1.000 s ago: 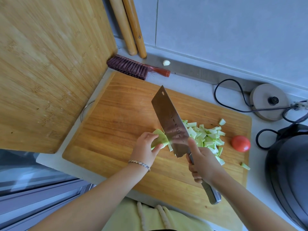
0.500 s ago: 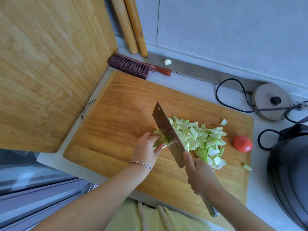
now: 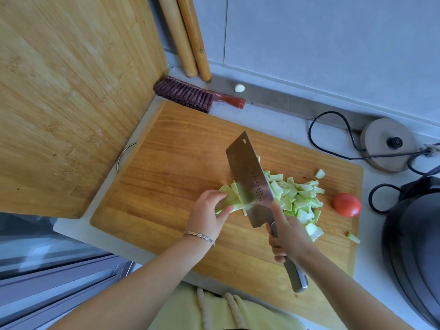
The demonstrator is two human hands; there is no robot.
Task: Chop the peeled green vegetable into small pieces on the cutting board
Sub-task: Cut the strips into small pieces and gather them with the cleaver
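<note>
The left hand [image 3: 207, 215] curled its fingers around the green vegetable [image 3: 228, 198] in the middle of the cutting board [image 3: 178, 163]. The right hand [image 3: 289, 236] gripped the knife [image 3: 250, 182]. Its blade had small marks, maybe a stamp, too tiny to read. Cut pieces [image 3: 295, 196] lay to the right, open wood to the left.

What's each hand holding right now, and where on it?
Right hand grips the cleaver by its handle, just behind the blade. Left hand holds the uncut vegetable strip at its left end.
</note>
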